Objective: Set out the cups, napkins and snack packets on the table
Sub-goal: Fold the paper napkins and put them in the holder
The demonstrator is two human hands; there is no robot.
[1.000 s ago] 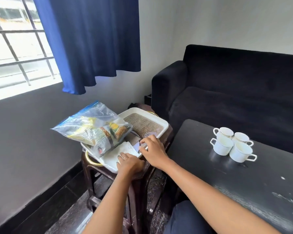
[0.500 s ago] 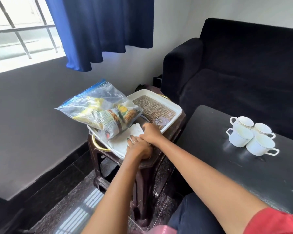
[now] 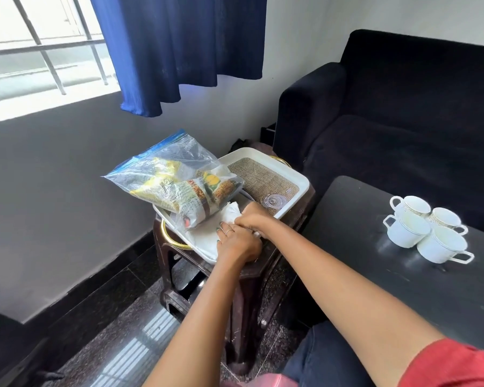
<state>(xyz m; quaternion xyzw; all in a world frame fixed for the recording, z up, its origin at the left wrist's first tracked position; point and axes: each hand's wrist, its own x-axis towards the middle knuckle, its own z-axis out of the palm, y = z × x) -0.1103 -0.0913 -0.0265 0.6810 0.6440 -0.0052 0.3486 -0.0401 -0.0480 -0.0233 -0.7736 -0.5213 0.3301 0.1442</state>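
A white tray (image 3: 296, 196) rests on a dark brown stool (image 3: 263, 275). In it lies a clear zip bag of snack packets (image 3: 176, 182) and a stack of white napkins (image 3: 229, 216). My left hand (image 3: 236, 244) presses on the napkins at the tray's near edge. My right hand (image 3: 256, 216) is beside it, fingers closed on the napkins' upper corner. Several white cups (image 3: 425, 227) stand grouped on the black table (image 3: 375, 275) to the right.
A black sofa (image 3: 403, 129) stands behind the table and stool. A blue curtain (image 3: 185, 48) hangs over a barred window at the left. A woven mat and a clear lid (image 3: 273, 201) lie in the tray. The floor is dark polished stone.
Both hands have come together on the napkins, the right moving from the tray's edge onto the stack's corner. The view has tilted down and shifted left.
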